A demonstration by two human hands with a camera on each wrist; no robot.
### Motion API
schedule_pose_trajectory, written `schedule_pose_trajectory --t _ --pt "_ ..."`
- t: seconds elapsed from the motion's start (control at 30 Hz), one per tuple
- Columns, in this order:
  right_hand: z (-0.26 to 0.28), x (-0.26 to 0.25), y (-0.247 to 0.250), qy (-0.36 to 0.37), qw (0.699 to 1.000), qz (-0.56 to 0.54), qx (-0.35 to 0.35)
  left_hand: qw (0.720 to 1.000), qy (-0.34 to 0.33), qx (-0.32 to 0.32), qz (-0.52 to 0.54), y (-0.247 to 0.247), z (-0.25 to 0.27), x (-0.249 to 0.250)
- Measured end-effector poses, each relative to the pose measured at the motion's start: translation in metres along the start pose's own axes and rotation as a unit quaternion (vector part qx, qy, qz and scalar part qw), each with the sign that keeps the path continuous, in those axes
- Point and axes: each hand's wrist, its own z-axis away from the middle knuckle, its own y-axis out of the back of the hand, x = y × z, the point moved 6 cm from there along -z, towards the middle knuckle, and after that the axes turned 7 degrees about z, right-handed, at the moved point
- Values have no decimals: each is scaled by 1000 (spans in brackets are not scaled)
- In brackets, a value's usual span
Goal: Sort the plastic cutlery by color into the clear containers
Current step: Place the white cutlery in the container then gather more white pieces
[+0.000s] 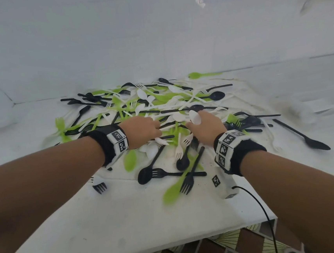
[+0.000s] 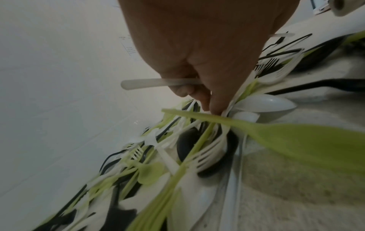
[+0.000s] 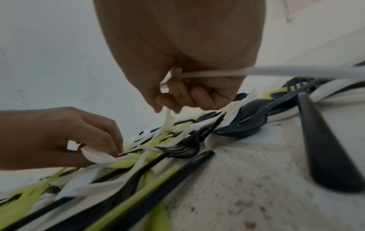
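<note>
A tangled pile of black, green and white plastic cutlery (image 1: 160, 106) covers the white table (image 1: 90, 225). My left hand (image 1: 158, 127) reaches into the pile's near side. In the left wrist view a white handle (image 2: 158, 83) lies gripped across its palm, while its fingertips (image 2: 214, 109) pinch another white piece. My right hand (image 1: 190, 126) is close beside it, holding a white spoon (image 1: 194, 117) whose bowl sticks up. The right wrist view shows its white handle (image 3: 276, 71) in the curled fingers, with thumb and forefinger pinching a further white piece (image 3: 168, 120). No clear container is in view.
A lone black spoon (image 1: 305, 135) lies apart on the right. A white marker block (image 1: 224, 184) with a black cable (image 1: 259, 205) sits near the table's front edge. White walls close off the back and left. Patterned floor (image 1: 194, 252) shows below.
</note>
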Motion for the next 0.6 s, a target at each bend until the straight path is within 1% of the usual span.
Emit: schedule_pose_trajectory --t 0.07,0.13,0.17,0.23,0.3,0.37,0.43,0.5,0.57,0.6 --pt "-4 2 -2 0 1000 18 -19 1000 -6 13 9 2 1 -3" --pt "-9 6 -8 2 998 44 -48 998 -31 58 5 7 2 -4" --pt "-11 9 -7 2 997 60 -45 995 -45 86 -9 9 3 -4" --pt "-16 13 -1 9 997 82 -11 989 -60 133 -31 16 7 -7" --pt "-21 14 3 21 994 105 10 986 -53 149 -54 24 11 -10" --pt "-24 13 5 29 991 133 11 985 -41 153 -70 32 15 -12" --pt "-27 11 8 38 989 144 17 985 -11 163 -55 38 21 -17" --pt "-33 10 11 53 990 128 26 985 52 160 -19 41 29 -27" --pt "-38 11 9 65 990 128 17 982 111 148 37 37 38 -37" --pt "-41 12 7 68 987 144 6 977 137 142 82 32 43 -40"
